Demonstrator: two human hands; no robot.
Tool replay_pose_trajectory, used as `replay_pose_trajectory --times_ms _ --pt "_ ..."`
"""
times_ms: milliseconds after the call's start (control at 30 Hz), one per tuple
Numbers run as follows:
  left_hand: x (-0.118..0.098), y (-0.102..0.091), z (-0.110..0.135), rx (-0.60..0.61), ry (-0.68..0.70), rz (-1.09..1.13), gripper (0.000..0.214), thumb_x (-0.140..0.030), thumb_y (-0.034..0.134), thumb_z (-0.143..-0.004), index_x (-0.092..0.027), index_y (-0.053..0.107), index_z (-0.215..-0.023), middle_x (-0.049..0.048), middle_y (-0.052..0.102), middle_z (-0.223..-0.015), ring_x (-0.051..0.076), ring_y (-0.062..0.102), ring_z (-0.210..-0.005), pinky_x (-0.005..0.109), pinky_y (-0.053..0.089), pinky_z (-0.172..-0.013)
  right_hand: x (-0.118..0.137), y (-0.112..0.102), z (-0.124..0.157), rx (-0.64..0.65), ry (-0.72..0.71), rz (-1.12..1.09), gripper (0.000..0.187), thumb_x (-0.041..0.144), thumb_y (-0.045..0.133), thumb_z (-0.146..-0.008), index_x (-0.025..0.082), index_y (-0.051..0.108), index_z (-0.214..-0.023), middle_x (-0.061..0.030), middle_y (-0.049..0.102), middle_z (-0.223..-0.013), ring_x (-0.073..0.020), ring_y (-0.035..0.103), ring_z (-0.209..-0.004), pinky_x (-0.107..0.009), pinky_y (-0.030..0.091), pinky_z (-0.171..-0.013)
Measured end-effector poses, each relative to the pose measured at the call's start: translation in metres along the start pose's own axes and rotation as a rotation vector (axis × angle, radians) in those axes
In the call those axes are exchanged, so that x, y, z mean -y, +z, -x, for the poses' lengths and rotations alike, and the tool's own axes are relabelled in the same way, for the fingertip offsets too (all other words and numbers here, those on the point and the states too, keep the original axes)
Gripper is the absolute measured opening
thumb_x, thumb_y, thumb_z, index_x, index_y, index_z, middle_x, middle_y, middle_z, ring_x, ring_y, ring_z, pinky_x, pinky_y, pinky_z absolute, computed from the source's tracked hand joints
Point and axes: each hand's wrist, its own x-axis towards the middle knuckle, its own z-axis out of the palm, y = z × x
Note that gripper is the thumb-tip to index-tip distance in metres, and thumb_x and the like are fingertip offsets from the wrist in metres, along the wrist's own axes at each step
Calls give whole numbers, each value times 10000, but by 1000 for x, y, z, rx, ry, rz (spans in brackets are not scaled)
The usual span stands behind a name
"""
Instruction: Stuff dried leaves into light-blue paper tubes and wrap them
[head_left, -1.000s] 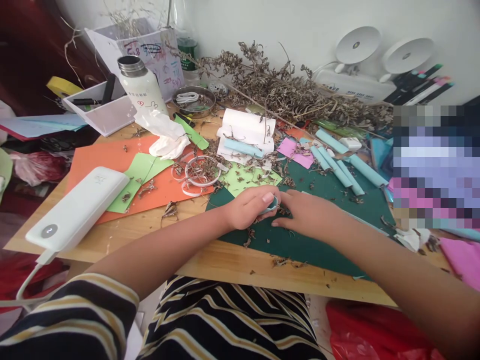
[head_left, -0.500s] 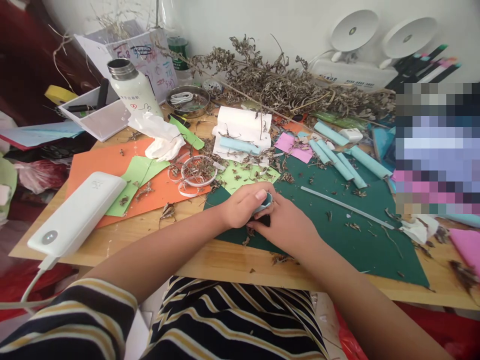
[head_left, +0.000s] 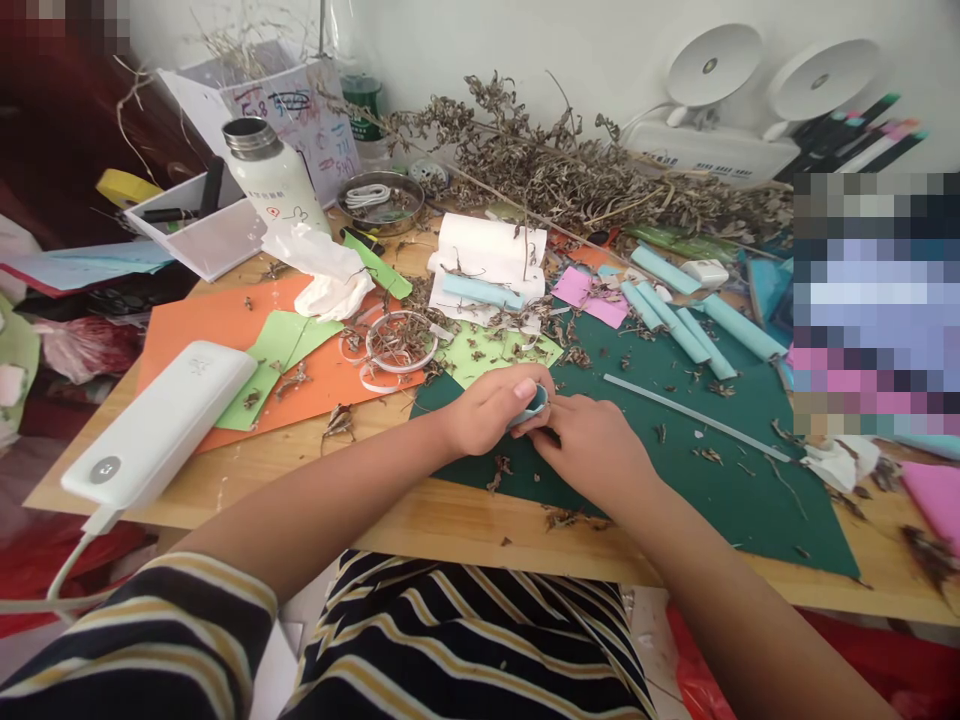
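Note:
Wrapped around a light blue paper tube [head_left: 535, 404], my left hand [head_left: 493, 412] lets the tube's open end show beside the thumb. My right hand [head_left: 589, 440] is right against that open end, fingers bent and closed together at its rim; whatever they pinch is hidden. Both hands are over the dark green sheet [head_left: 720, 480], which is strewn with dried leaf bits [head_left: 499, 470]. Similar blue paper tubes [head_left: 679, 325] lie at the sheet's far side, and another blue tube [head_left: 482, 291] rests on white tissue paper [head_left: 491, 243].
A translucent stick [head_left: 694, 417] lies on the green sheet. Dried plant stems [head_left: 585, 165] spread along the wall. On the left are a white power bank [head_left: 161, 420], an orange sheet [head_left: 172, 345], a tape ring [head_left: 403, 342] and an uncapped bottle [head_left: 274, 180]. A white router [head_left: 709, 145] stands behind.
My right hand has shifted slightly up and its fingers have drawn closer to the tube's open end. The dark gap under them has closed. My left hand keeps its hold.

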Motion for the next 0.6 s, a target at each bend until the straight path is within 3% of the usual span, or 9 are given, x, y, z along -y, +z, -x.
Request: replay_pose_trajectory --times_ms 167,333,433,533,600 --pt "1 -1 2 -2 -26 -7 441 -529 282 -811 -139 414 -653 -35 379 -477 73 332 -433 224 291 -452 -17 -10 0 -67 67 -161 194 224 414 -767 213 608 -767 -22 631 -747 -170 542 -713 -272 329 -575" --pt "4 -1 3 -7 -31 3 430 -532 287 -808 -143 408 -668 -37 383 -482 72 332 -426 226 299 -460 -26 -30 3 -460 201 -430 135 291 492 -740 231 608 -773 -12 624 -721 -154 555 -624 -266 408 -531" --pt "5 -1 2 -10 -28 2 458 -566 273 -796 -146 398 -664 -35 382 -484 73 332 -427 227 301 -459 -14 -41 3 -562 55 -453 107 252 502 -745 232 607 -749 -9 625 -721 -140 560 -630 -259 429 -560" --pt "7 -1 3 -16 -20 -7 541 -643 213 -761 -140 409 -724 -40 367 -482 77 320 -424 229 297 -452 -2 -47 1 -535 -211 -358 152 183 474 -761 225 620 -755 -19 635 -745 -145 574 -704 -267 431 -624" --pt "7 -2 4 -6 -10 0 586 -673 174 -742 -137 410 -766 -43 358 -487 77 313 -419 231 294 -448 1 -49 1 -512 -310 -265 187 173 453 -776 230 630 -790 -28 639 -772 -156 573 -733 -291 423 -648"
